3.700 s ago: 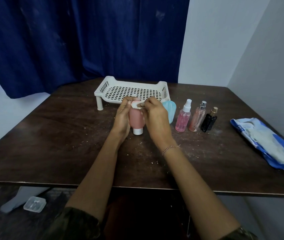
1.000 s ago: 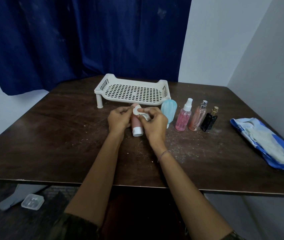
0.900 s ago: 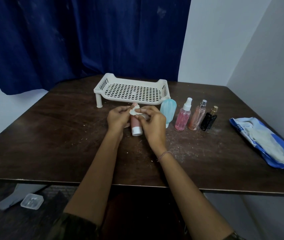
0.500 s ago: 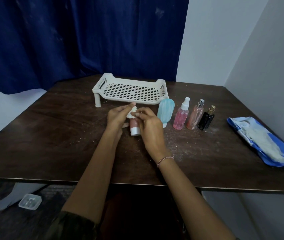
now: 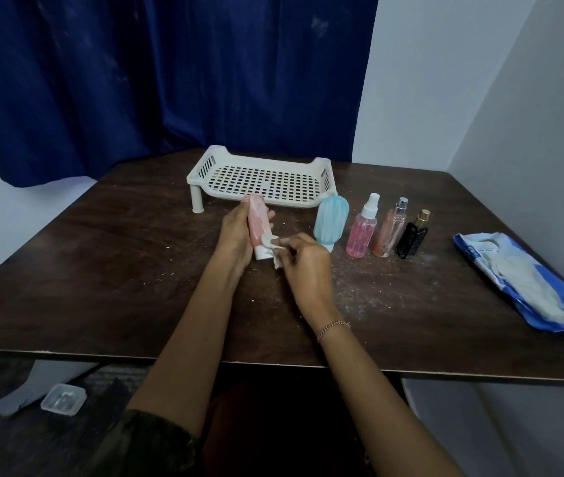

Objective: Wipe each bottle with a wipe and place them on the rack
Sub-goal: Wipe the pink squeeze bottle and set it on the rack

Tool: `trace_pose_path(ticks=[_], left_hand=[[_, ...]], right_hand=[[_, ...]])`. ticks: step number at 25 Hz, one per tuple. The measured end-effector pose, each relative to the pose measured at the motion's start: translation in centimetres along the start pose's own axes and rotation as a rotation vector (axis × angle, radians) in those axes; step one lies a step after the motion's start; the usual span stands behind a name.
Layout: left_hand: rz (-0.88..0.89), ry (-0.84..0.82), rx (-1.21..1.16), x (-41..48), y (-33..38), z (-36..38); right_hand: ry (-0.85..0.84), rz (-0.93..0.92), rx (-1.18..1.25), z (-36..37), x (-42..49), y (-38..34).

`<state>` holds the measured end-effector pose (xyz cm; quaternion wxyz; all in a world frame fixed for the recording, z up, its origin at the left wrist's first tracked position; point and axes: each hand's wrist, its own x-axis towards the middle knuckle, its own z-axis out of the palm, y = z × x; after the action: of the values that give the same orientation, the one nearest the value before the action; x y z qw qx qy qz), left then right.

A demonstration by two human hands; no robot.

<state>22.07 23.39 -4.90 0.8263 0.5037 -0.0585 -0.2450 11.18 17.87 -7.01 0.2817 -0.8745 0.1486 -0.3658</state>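
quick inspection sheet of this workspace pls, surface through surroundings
surface: dark table, dusted with pale specks
job's things: pink bottle held cap down; wipe against its lower end; white rack holds nothing; blue bottle, pink spray bottle, peach spray bottle and black bottle stand in a row on the table
clutter: wipes pack near the table's right edge; clear plastic box on the floor
grips: left hand grips the pink bottle; right hand pinches the wipe
cables: nothing seen
surroundings: blue curtain behind, pale wall at right
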Motion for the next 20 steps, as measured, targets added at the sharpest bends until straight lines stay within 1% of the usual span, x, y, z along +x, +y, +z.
trace_pose_path(ticks=[3,4,5,9,10,14,17,19,20], left_hand=[[0.013,0.032,0.033,0.2,-0.3,0.0],[0.02,0.034,0.034,0.2,-0.3,0.0],[0.027,0.03,0.025,0.2,-0.3,0.0],[0.065,-0.008,0.024,0.1,-0.6,0.1],[0.078,-0.023,0.02,0.0,-0.6,0.1],[0.125,-0.059,0.0,-0.4,-0.4,0.3],[0.118,-0.075,-0.019,-0.3,-0.4,0.1],[0.108,-0.095,-0.031,-0.1,-0.6,0.0],[0.097,-0.113,-0.03,-0.2,-0.6,0.0]], right_hand=[[-0.038,-0.13,-0.059,0.5,-0.3,-1.1],[-0.038,-0.148,-0.071,0.5,-0.4,-1.2],[-0.028,-0.133,-0.064,0.4,-0.3,-1.1],[0.032,0.047,0.015,-0.4,0.2,-0.2],[0.041,0.059,0.015,-0.5,0.2,-0.1],[0.092,-0.041,0.047,-0.4,0.0,-0.7],[0.07,-0.149,0.071,0.0,-0.2,-1.0],[0.078,-0.163,0.061,0.1,-0.1,-0.8],[0.109,-0.13,0.07,0.0,0.1,-0.7]])
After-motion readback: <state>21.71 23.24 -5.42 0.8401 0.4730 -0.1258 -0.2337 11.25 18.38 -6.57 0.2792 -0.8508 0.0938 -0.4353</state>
